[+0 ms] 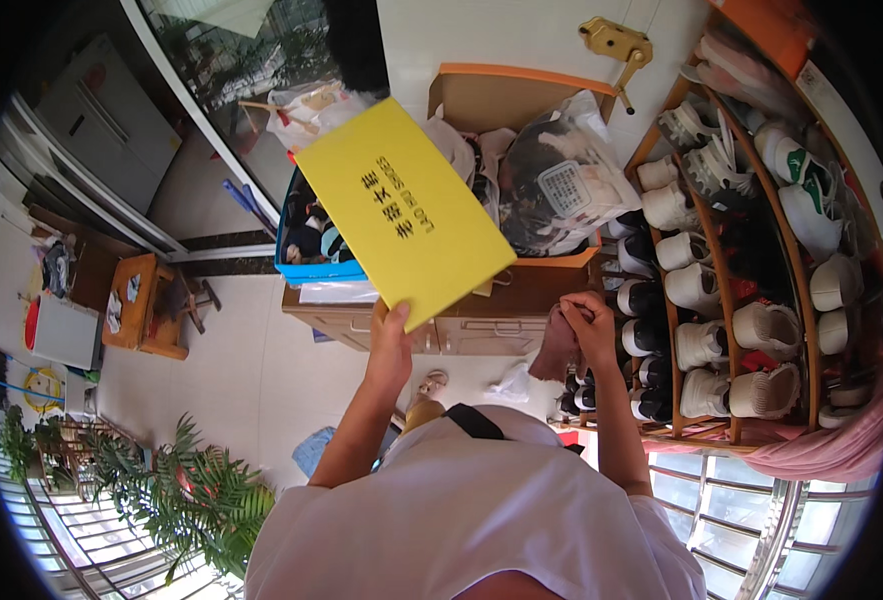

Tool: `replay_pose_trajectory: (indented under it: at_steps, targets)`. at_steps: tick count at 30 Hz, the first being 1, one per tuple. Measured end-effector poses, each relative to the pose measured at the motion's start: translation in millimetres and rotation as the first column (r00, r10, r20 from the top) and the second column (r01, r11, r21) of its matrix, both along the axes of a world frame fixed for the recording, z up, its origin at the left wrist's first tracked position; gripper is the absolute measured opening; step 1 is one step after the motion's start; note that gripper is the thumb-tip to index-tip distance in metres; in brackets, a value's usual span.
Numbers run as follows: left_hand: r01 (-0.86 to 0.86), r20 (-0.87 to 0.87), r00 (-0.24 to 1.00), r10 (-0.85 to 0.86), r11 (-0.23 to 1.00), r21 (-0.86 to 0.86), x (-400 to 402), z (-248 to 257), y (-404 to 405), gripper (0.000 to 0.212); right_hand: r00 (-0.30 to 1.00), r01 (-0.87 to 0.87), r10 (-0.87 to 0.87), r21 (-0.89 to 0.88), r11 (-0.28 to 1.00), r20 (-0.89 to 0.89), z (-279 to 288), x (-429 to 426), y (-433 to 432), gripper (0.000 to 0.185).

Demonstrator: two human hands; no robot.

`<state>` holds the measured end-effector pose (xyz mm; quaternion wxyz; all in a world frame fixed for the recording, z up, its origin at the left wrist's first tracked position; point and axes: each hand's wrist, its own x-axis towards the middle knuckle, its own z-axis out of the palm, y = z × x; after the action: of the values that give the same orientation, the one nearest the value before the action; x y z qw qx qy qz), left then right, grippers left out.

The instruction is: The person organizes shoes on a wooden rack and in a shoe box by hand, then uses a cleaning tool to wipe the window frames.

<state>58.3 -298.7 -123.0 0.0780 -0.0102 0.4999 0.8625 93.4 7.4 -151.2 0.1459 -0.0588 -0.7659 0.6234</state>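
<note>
A flat yellow cardboard lid or box (411, 217), bearing dark writing, is gripped at its near corner by my left hand (391, 341). It is held raised over a wooden cabinet (524, 296) and hides part of what stands there. Pinched between the fingers of my right hand (590, 322), a mauve cloth (555, 349) hangs down beside the shoe rack. Behind the yellow cardboard, a blue box (329, 271) holds dark and light items. An orange-edged cardboard box (516, 73) contains fabric items and a clear plastic bag (561, 180) with dark contents.
A wooden shoe rack (723, 277) full of shoes stands close on the right. A white plastic bag (512, 382) lies on the floor below the cabinet. Further left are a small wooden table (130, 300), a stool (201, 300) and a leafy potted plant (193, 487).
</note>
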Motion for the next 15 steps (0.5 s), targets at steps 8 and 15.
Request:
replay_pose_trajectory:
  at_steps: [8, 15]
  targets:
    - [-0.168, 0.149, 0.976, 0.162, 0.985, 0.026, -110, -14, -19, 0.064, 0.978, -0.084, 0.097, -0.074, 0.994, 0.186, 12, -14, -40, 0.013]
    - [-0.165, 0.295, 0.944, 0.147, 0.986, 0.036, -183, -44, 1, 0.072, 0.977, -0.169, 0.167, 0.006, 0.986, 0.131, 18, -29, -63, 0.017]
